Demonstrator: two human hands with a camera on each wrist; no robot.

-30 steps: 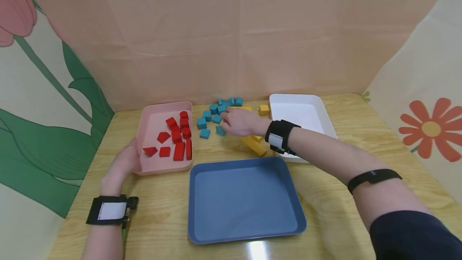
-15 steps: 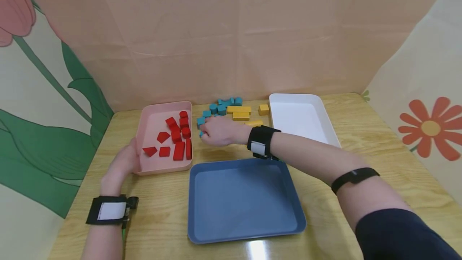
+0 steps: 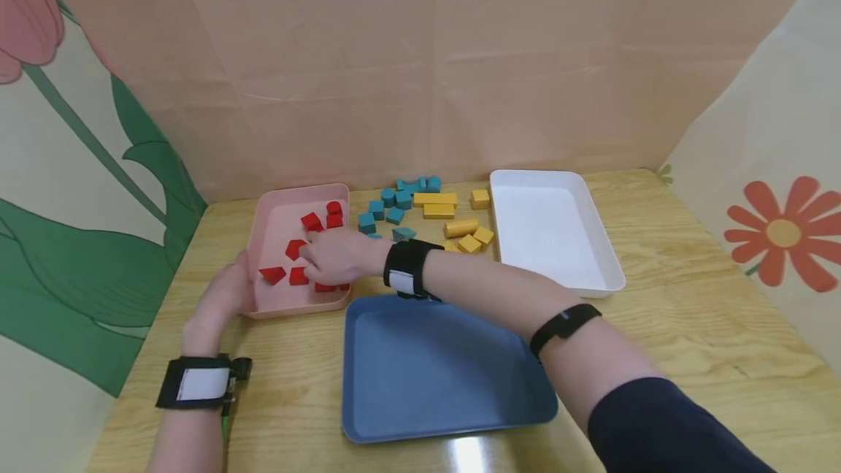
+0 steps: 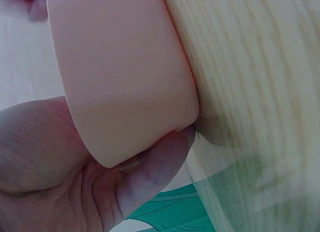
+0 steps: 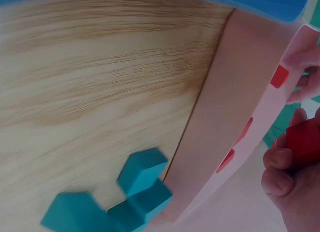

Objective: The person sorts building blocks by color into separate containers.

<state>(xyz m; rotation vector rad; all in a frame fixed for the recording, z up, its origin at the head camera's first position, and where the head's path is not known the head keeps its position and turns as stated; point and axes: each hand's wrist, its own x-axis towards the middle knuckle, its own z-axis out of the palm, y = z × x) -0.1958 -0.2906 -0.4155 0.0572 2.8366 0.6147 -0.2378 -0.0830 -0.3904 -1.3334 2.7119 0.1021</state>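
Note:
My left hand (image 3: 226, 290) grips the left wall of the pink tray (image 3: 271, 214). In the left wrist view, the fingers and thumb wrap its corner. Several red blocks (image 3: 297, 249) lie inside that tray. Over its right side is my right hand (image 3: 338, 254), fingers curled around a red block (image 5: 304, 142) that shows in the right wrist view. The hand's back hides this block, and some tray blocks, from the head view.
Several blue blocks (image 3: 366, 222) and yellow blocks (image 3: 438, 211) lie on the table between the pink tray and a white tray (image 3: 552, 217). Nearer is a blue tray (image 3: 434, 385), partly under my right forearm. A paper-covered wall (image 3: 434, 64) stands behind.
My right hand has moved left from among the yellow and blue blocks to above the pink tray. The left hand and the trays have stayed put.

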